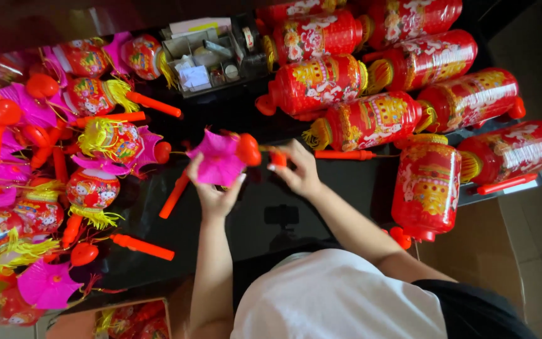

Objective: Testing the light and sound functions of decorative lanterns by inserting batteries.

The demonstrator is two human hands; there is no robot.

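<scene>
Pink paper lantern piece [219, 160] with its red cap sits pinched in my left hand [214, 194] above the dark worktop [252, 213]; my right hand [299, 172] pinches a small red part [278, 159], red cylinder lanterns [371, 119] beyond

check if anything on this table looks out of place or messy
Nothing looks damaged. The small round lanterns and loose orange plastic sticks on the one side lie in a jumbled heap, while the tall red cylinder lanterns opposite lie in neat rows. The left hand holds a flat pink paper piece, the right hand a small red part.
</scene>
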